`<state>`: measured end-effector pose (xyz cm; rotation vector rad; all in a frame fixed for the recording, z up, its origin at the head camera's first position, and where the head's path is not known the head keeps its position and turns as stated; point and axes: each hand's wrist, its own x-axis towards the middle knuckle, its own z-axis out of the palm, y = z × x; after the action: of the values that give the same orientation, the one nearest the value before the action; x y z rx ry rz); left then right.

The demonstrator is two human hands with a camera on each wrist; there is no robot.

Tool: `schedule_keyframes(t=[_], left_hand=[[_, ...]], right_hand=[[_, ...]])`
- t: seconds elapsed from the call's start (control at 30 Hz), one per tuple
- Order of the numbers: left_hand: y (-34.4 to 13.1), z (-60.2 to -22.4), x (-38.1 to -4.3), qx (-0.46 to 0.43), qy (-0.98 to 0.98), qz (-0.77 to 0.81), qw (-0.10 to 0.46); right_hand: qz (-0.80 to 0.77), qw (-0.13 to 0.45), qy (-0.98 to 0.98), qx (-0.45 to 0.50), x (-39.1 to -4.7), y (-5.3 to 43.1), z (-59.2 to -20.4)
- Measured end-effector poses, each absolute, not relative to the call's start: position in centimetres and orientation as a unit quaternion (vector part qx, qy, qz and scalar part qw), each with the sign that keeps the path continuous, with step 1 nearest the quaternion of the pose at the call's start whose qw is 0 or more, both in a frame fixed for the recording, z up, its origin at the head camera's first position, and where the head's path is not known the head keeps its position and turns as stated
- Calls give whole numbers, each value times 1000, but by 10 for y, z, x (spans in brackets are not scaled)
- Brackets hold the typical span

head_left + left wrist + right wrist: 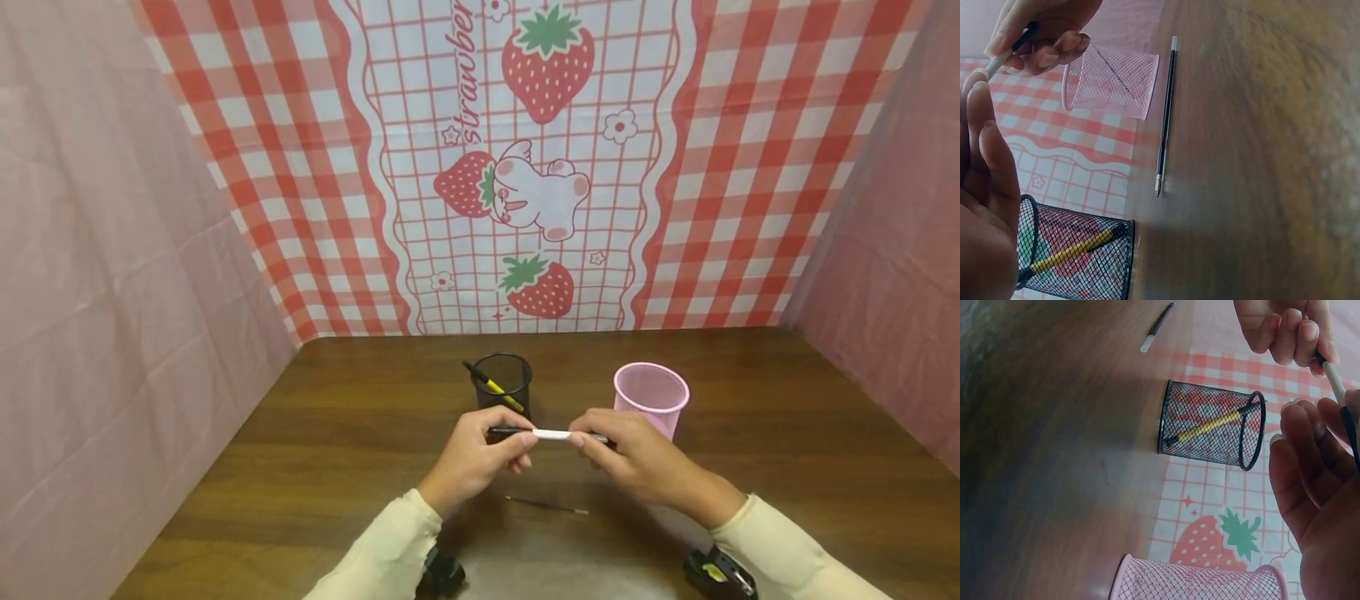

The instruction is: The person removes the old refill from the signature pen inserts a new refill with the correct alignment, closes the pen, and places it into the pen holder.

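Observation:
A pen with a white barrel and dark ends [552, 434] is held level between both hands over the table. My left hand [480, 454] pinches its left dark end between thumb and fingers. At the other end, my right hand [637, 457] pinches the pen near where the white meets the dark part. Below the hands, a thin black ink refill [546, 505] with a pale end and a metal tip lies on the wood. In the left wrist view the same refill [1167, 119] is apart from both hands.
Behind the left hand stands a black mesh cup [1210, 456] holding a yellow and black pen [1210, 426]. A pink mesh cup [651, 410] stands behind the right hand; a thin dark line shows through its mesh. A strawberry-print cloth [465, 292] hangs beyond the brown table [337, 467].

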<state>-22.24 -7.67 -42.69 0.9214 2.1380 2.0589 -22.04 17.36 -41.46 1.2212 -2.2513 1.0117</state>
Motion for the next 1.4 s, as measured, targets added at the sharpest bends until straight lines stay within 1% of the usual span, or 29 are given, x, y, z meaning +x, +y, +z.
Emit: schedule_keyframes(t=[0.2, 0.5, 0.7, 1.1, 1.4], left_hand=[[-78, -426, -222, 291, 692, 661, 13], [-77, -424, -223, 278, 675, 683, 11], [-77, -423, -222, 275, 669, 690, 23], [-77, -426, -223, 273, 665, 695, 25], [-77, -426, -224, 278, 679, 679, 9]], right_hand=[[368, 197, -798, 434, -221, 172, -415], [340, 245, -789, 449, -223, 172, -415], [333, 262, -785, 453, -222, 173, -414], [344, 264, -781, 449, -223, 174, -415], [335, 265, -780, 457, -225, 176, -415]])
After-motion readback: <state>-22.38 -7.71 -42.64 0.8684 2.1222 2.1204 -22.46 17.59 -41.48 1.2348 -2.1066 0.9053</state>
